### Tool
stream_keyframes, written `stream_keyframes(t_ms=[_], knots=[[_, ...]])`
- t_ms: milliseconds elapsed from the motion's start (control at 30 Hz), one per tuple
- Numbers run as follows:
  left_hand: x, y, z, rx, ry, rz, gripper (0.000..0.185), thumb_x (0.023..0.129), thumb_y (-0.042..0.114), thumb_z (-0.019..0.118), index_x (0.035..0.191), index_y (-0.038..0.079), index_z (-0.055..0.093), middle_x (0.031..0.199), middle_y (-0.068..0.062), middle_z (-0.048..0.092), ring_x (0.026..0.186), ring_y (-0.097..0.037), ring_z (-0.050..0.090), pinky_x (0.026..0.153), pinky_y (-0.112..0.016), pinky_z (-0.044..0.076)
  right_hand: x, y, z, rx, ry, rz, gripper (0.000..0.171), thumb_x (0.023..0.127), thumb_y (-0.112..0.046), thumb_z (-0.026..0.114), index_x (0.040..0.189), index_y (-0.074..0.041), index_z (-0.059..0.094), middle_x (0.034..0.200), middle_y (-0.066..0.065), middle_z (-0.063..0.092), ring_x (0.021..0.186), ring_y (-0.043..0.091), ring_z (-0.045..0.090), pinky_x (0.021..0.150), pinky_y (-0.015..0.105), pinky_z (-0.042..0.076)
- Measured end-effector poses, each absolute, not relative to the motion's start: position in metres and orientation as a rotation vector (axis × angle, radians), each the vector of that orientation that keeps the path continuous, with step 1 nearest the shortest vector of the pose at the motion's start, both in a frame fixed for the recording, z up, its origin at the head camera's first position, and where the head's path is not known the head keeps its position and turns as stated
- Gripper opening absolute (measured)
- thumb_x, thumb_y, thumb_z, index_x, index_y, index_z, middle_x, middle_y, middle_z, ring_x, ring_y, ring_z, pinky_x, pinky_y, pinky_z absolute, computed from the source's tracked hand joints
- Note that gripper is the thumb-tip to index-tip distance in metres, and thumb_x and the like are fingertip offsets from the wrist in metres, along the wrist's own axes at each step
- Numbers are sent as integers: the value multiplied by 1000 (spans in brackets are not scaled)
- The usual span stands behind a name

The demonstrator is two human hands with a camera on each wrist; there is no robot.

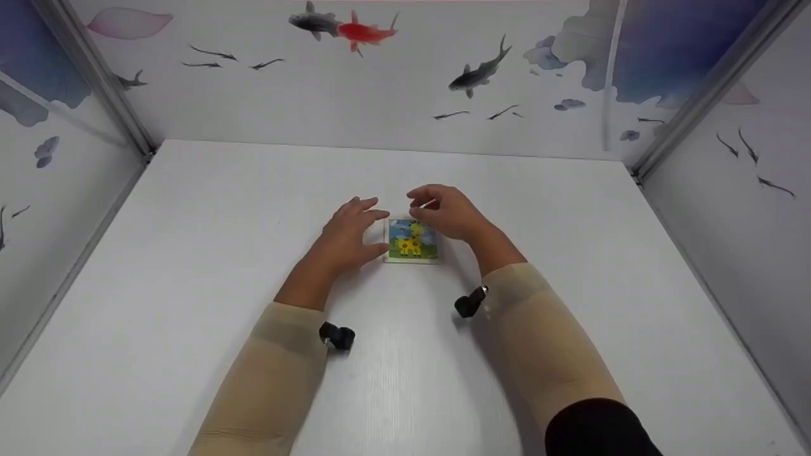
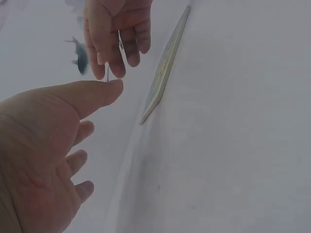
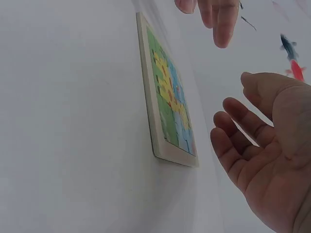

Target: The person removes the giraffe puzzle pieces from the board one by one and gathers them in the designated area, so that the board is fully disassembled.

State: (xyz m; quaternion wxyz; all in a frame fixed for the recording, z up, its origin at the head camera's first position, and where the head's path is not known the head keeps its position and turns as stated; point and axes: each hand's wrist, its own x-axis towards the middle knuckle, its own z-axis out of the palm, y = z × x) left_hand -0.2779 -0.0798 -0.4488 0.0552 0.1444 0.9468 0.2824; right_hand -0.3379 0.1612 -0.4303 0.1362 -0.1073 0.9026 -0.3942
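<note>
A small square giraffe jigsaw puzzle (image 1: 412, 244) in a pale tray lies flat on the table between both hands. In the right wrist view the puzzle (image 3: 167, 97) shows yellow, green and blue pieces fitted inside its light rim. At its left side is the left hand (image 1: 348, 239), thumb and fingers spread apart, the thumb tip right at the tray's edge. The right hand (image 1: 450, 212) hovers by the upper right corner, its fingers loosely bent with nothing between them. From the left wrist, the tray (image 2: 165, 68) appears edge-on beyond the left thumb.
The white table (image 1: 222, 253) stretches around the puzzle on every side. A back wall (image 1: 380, 101) with painted fish rises behind it, and side panels with metal posts (image 1: 690, 95) flank the table. Small black cameras (image 1: 339, 337) sit on both sleeved wrists.
</note>
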Motion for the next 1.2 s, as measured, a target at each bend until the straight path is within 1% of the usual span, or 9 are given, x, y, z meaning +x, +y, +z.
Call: stream_keyframes(t_ms=[133, 300, 467, 600, 700, 800, 1000, 1200], knots=[[-277, -77, -451, 444, 2827, 842, 60, 98, 38, 77, 154, 28, 58, 176, 5, 34, 170, -26, 14, 136, -57, 22, -343, 155, -434, -312, 2603, -1170, 38, 105, -31, 70, 142, -23, 67, 134, -1, 70, 127, 22, 63, 118, 44, 52], [-276, -75, -455, 457, 2791, 795, 54, 100, 37, 74, 152, 27, 61, 175, 5, 36, 170, -25, 17, 136, -55, 23, -347, 145, -436, -313, 2603, -1158, 34, 105, -26, 71, 139, -21, 70, 129, -1, 71, 123, 21, 64, 116, 41, 54], [-276, -74, -458, 450, 2771, 734, 52, 102, 37, 71, 152, 25, 61, 175, 6, 37, 169, -25, 20, 136, -54, 24, -347, 135, -436, -308, 2604, -1098, 33, 103, -20, 72, 136, -19, 71, 123, 0, 71, 117, 22, 63, 113, 39, 55], [-277, -75, -462, 501, 2777, 656, 53, 104, 37, 67, 155, 23, 58, 174, 3, 40, 167, -27, 25, 135, -56, 26, -345, 130, -439, -306, 2583, -1042, 34, 102, -17, 73, 135, -19, 70, 125, 0, 70, 118, 22, 62, 113, 39, 54], [-277, -74, -463, 541, 2786, 608, 54, 105, 37, 64, 156, 21, 57, 173, 1, 42, 166, -29, 29, 134, -57, 28, -344, 129, -443, -302, 2574, -1019, 35, 100, -17, 75, 134, -21, 70, 126, 0, 69, 119, 21, 62, 112, 39, 55], [-277, -74, -463, 535, 2786, 592, 54, 105, 38, 63, 157, 22, 56, 173, 2, 42, 166, -29, 29, 134, -59, 27, -343, 129, -445, -287, 2571, -1009, 36, 99, -18, 77, 133, -23, 71, 126, -1, 68, 119, 21, 62, 113, 39, 55], [-278, -74, -464, 517, 2789, 573, 52, 105, 39, 64, 155, 25, 59, 173, 3, 41, 166, -29, 28, 134, -59, 27, -344, 126, -443, -290, 2572, -943, 37, 99, -17, 78, 135, -21, 71, 127, 0, 69, 120, 21, 63, 114, 40, 54], [-274, -73, -463, 514, 2790, 577, 50, 105, 38, 65, 154, 27, 60, 173, 5, 42, 165, -28, 30, 133, -58, 28, -346, 125, -439, -272, 2578, -818, 33, 99, -19, 77, 132, -20, 74, 127, 1, 66, 119, 22, 63, 114, 41, 55]])
